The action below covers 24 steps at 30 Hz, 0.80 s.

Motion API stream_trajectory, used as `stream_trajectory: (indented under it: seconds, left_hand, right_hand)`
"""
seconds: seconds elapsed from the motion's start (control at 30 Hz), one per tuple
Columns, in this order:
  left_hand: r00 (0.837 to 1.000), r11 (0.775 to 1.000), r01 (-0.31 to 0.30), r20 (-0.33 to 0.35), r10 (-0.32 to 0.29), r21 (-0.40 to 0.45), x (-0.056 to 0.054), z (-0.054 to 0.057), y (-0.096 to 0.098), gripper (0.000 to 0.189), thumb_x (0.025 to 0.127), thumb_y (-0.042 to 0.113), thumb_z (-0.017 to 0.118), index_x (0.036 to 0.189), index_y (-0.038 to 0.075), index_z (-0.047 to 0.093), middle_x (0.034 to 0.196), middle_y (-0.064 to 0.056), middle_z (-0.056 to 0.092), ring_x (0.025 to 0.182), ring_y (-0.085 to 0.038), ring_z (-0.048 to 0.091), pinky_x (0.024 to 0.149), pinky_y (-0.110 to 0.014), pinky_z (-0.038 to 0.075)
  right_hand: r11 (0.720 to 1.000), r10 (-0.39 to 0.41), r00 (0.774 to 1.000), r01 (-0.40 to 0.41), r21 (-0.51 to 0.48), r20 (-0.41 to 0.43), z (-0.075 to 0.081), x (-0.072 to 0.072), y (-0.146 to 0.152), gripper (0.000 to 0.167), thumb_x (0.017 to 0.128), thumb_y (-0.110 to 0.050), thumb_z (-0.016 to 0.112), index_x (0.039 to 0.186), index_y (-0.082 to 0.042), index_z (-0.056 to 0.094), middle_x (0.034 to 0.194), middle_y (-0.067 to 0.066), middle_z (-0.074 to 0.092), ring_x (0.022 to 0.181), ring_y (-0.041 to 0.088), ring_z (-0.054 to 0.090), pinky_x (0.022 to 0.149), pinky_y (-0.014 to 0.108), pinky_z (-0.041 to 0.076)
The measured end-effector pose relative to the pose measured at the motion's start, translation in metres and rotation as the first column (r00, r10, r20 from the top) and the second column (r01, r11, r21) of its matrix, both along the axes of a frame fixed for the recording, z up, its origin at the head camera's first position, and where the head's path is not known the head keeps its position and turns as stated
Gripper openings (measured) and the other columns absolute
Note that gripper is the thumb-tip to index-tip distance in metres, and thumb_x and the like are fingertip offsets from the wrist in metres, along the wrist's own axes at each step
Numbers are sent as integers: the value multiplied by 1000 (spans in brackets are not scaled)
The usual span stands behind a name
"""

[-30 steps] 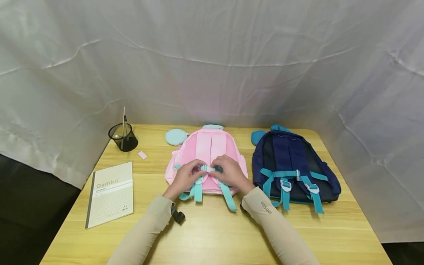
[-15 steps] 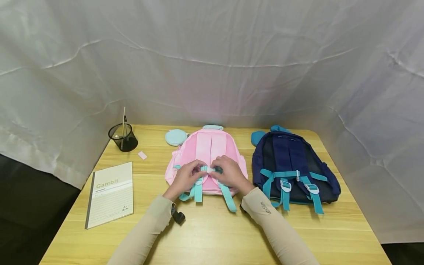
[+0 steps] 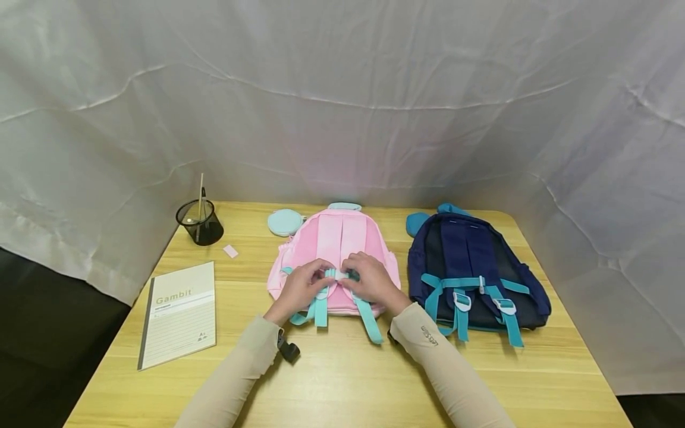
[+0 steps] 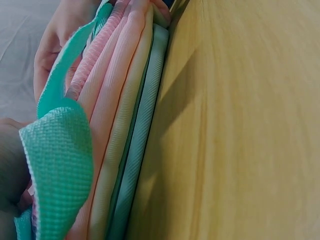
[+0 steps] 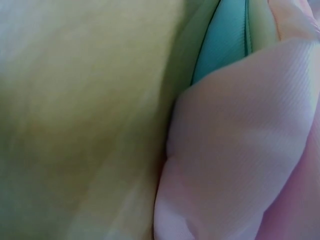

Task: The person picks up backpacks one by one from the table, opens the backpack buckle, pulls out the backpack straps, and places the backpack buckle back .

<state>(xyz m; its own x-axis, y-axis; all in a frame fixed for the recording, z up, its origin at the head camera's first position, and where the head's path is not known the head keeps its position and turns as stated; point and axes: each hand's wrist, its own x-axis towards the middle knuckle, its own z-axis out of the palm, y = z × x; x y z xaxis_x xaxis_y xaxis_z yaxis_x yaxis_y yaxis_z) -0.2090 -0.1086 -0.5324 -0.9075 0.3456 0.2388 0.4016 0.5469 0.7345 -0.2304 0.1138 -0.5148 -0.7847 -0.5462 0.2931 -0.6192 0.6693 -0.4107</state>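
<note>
A pink backpack (image 3: 355, 238) lies on the table with its shoulder straps up. Over its lower middle, a pale plastic buckle (image 3: 339, 274) on teal webbing sits between both hands. My left hand (image 3: 299, 289) pinches the left part of the buckle, and my right hand (image 3: 371, 279) pinches its right part. Fingertips partly cover the buckle, so whether its halves are locked cannot be told. Teal strap ends (image 3: 369, 318) hang below the hands. In the left wrist view a teal strap (image 4: 60, 165) loops past the left hand (image 4: 12, 170). The right wrist view shows only pink fabric (image 5: 240, 140) and table.
To the right lies a navy backpack (image 3: 476, 267) with teal straps, its cross strap fastened across. A notebook (image 3: 179, 315), a small pink piece (image 3: 230, 251) and a black mesh pen holder (image 3: 200, 223) are at the left. A light blue round pouch (image 3: 285, 222) adjoins the pink backpack.
</note>
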Motion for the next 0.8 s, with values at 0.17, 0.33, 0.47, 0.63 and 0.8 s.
stream_trajectory:
  seconds: [0.17,0.33,0.47,0.63,0.8]
  left_hand:
    - [1000,1000,-4,8,4,-8,0,0,0,23,99,29,72,121,23,70,90,5,68,73,-10,55,70,-28,47]
    - [999,1000,-10,34,10,5,1,0,0,21,100,29,71,120,25,69,89,5,66,75,-12,55,71,-28,47]
    - [998,999,-7,66,5,35,1,-1,-2,20,101,30,69,120,27,68,89,5,66,76,-12,56,71,-28,48]
    - [995,997,-3,102,-5,77,0,0,-3,22,101,32,69,123,27,67,93,4,68,78,-12,58,74,-28,49]
    - [992,993,-10,126,-5,116,0,1,-5,22,102,32,68,123,28,66,89,3,65,75,-15,55,69,-28,46]
  right_hand:
    - [1000,11,1000,-11,-6,5,1,-1,0,15,89,-24,82,90,-17,69,86,-4,61,83,14,54,72,32,46]
    - [1000,22,999,-21,-7,23,1,-1,0,13,90,-20,81,90,-16,68,87,-3,61,83,14,54,74,33,47]
    - [999,27,998,-25,-37,60,1,0,2,12,89,-15,80,91,-16,68,87,-1,60,83,15,53,76,35,48]
    - [996,28,994,-20,-84,105,1,-2,4,11,90,-13,80,92,-14,69,85,1,59,81,15,52,76,32,46]
    - [990,32,989,-12,-138,144,3,-1,6,13,89,-11,81,91,-13,69,83,5,58,77,17,50,73,31,43]
